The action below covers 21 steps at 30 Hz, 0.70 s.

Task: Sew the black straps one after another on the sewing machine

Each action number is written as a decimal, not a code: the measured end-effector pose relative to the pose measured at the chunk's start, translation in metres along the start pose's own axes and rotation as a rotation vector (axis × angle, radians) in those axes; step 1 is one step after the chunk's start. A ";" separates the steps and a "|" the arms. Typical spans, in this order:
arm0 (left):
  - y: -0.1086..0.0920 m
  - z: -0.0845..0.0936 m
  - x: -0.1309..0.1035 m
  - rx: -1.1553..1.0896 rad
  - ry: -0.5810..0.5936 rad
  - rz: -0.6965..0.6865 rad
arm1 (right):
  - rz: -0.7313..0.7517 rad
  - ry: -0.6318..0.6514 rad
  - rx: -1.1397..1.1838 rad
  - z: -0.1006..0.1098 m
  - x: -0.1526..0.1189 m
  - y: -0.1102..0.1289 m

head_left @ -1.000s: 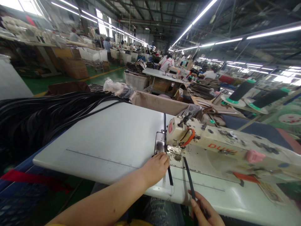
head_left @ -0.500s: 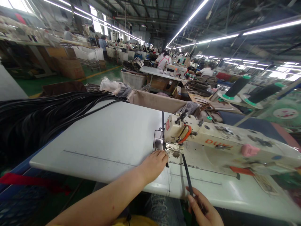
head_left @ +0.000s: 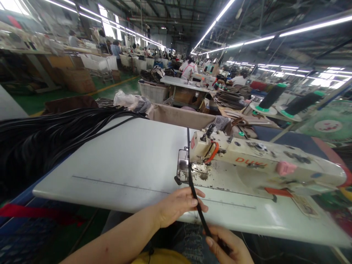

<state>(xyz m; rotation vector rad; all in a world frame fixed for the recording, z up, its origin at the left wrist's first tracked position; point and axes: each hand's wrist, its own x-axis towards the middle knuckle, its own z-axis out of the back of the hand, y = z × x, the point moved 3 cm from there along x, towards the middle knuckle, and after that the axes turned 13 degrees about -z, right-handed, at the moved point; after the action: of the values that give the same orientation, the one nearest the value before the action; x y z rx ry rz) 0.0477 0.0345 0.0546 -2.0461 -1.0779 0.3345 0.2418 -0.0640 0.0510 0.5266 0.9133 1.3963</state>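
Note:
A narrow black strap (head_left: 193,186) runs from behind the sewing machine head, past its presser foot, and down over the table's front edge. My left hand (head_left: 178,206) has it between thumb and fingers, just in front of the machine's plate; the fingertips show on the strap's right side. Lower down, off the front edge, my right hand (head_left: 229,245) pinches the same strap between thumb and forefinger. The white sewing machine (head_left: 236,154) stands to the right of the strap, its needle area small and partly hidden.
A large bundle of black straps (head_left: 41,143) hangs over the left side of the white table (head_left: 123,154). Behind the table is a fabric-lined bin (head_left: 178,115). Thread cones (head_left: 272,98) stand at the right. Several people work at machines further back.
My left hand has moved back from beside the presser foot toward me and now grips the strap. My right hand has shifted slightly left; the strap is drawn in one line through both hands.

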 end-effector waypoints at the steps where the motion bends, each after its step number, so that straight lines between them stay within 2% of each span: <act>1: -0.002 -0.002 -0.001 -0.056 -0.024 0.005 | 0.026 0.027 -0.012 -0.002 0.004 0.004; 3: -0.004 -0.001 -0.003 -0.104 -0.093 0.028 | 0.056 0.015 -0.030 -0.003 0.014 0.010; 7: -0.005 0.012 -0.007 0.005 -0.307 0.127 | 0.037 -0.287 -0.117 0.003 0.039 0.008; 9: -0.004 0.019 -0.008 0.124 -0.388 0.166 | 0.009 -0.370 -0.228 -0.001 0.051 0.009; 12: -0.002 0.025 -0.008 0.247 -0.451 0.182 | -0.023 -0.364 -0.398 -0.014 0.067 0.015; 15: 0.000 0.028 -0.007 0.302 -0.498 0.151 | -0.019 -0.377 -0.449 -0.024 0.079 0.025; 17: 0.000 0.030 -0.006 0.337 -0.532 0.137 | -0.008 -0.373 -0.368 -0.025 0.084 0.031; 21: 0.001 0.029 -0.005 0.398 -0.522 0.145 | -0.046 -0.308 0.015 -0.014 0.088 0.039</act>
<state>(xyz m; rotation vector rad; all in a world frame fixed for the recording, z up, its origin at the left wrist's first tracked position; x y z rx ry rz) 0.0296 0.0453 0.0346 -1.7148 -1.0531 1.1126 0.2009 0.0238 0.0536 0.7057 0.6823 1.2256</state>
